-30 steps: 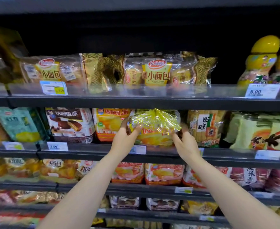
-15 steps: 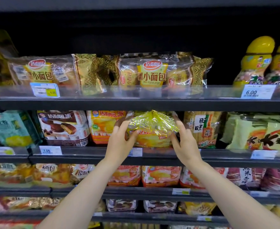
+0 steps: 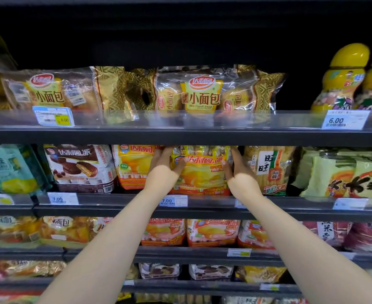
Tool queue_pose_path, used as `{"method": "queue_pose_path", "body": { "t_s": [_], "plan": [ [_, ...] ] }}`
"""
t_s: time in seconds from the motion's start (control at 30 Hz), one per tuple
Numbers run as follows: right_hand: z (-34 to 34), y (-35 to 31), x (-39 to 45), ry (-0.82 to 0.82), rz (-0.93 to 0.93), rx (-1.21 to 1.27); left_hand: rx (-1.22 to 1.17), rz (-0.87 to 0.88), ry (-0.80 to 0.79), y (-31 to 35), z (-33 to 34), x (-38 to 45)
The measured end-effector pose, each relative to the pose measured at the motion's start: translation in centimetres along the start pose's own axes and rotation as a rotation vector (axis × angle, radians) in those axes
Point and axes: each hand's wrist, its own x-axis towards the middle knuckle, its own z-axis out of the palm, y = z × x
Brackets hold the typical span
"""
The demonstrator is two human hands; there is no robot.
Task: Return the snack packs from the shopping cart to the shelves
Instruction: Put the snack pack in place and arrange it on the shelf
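A dark store shelf (image 3: 180,207) is seen stocked with snack packs, where a yellow snack pack (image 3: 200,172) is stood upright in the second row, grasped at its sides by the left hand (image 3: 164,170) and right hand (image 3: 239,174)

Snack pack (image 3: 200,172) upright on the shelf (image 3: 202,204), between left grip (image 3: 163,170) and right grip (image 3: 239,174); price tag (image 3: 173,200) just below left grip.
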Motion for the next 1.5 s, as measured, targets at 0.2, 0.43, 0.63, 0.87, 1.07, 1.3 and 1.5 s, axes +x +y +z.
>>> {"method": "queue_pose_path", "body": {
  "t_s": [0.2,0.43,0.63,0.87,1.07,1.3,1.5],
  "plan": [
    [-0.8,-0.2,-0.8,0.05,-0.039,0.052,0.036,0.108,0.146,0.1,-0.2,-1.2],
    [-0.5,1.5,-3.5,0.008,-0.283,-0.181,0.372,0.459,0.177,-3.3,0.1,-3.6],
    [0.8,1.1,-2.1,-0.03,-0.251,-0.212,0.459,0.343,0.072,-2.3,1.1,-2.6],
    [1.6,1.6,-1.2,-0.035,-0.246,-0.236,0.515,0.405,0.076,-3.3,1.3,-1.5],
    [0.7,0.5,-1.9,0.004,-0.21,-0.283,0.66,0.361,0.091,-1.8,-0.2,-2.4],
    [-0.3,-2.3,-5.8,0.032,-0.513,-0.236,0.633,0.444,0.114,-4.1,-5.8,-8.0],
    [3.7,-7.5,-9.8,-0.117,-0.837,-0.133,0.643,0.48,0.092,-9.0,-12.5,-16.3]
  ]
}}
